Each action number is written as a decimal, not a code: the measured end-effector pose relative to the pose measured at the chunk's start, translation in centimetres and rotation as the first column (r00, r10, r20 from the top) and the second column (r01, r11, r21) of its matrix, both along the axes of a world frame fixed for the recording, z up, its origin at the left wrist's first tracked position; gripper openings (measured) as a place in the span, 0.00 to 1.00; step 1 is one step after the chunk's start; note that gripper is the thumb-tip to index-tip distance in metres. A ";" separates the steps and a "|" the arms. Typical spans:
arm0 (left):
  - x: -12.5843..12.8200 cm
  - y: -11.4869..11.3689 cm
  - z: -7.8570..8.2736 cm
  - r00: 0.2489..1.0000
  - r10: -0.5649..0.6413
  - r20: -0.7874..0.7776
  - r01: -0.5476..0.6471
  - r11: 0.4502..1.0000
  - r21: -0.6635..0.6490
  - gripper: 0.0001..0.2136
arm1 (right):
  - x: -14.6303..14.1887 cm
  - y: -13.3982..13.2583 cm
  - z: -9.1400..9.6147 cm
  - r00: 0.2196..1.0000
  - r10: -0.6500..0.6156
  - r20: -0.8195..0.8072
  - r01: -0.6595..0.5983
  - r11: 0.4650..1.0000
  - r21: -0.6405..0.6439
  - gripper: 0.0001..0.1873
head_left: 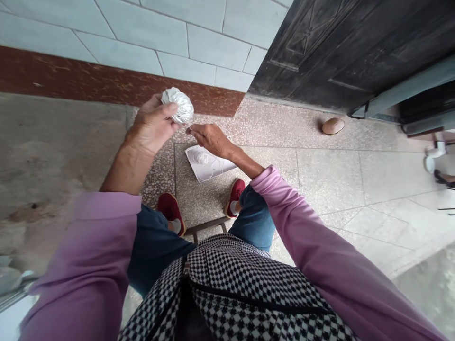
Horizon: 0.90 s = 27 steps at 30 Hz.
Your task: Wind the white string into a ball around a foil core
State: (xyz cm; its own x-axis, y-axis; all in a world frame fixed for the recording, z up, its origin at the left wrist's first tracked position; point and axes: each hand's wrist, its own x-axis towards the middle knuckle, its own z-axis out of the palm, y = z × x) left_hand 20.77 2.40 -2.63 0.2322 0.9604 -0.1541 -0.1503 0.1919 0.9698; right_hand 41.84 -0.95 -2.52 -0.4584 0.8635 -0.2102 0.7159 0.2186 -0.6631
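My left hand [155, 121] is wrapped round a ball of shiny white string [180, 105], its thumb lying across the strands. Just below the ball, my right hand [209, 138] pinches a strand of the white string between closed fingers. Beneath my right hand, on the floor, lies a white sheet [209, 171], partly hidden by my right forearm. A smaller bundle of white string [201, 157] rests on it, with loose strands trailing to the right.
I sit with red shoes [170, 210] on the speckled floor [327, 175]. A tiled wall [199, 42] stands ahead, with a dark door [330, 52] to its right. A small brownish rounded object [333, 126] lies near the door.
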 end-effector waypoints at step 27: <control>0.5 0.3 -1.7 0.971 -0.061 0.230 0.063 0.998 -0.001 0.36 | 3.1 3.0 -1.8 0.818 -0.226 -0.529 0.191 0.974 -0.121 0.42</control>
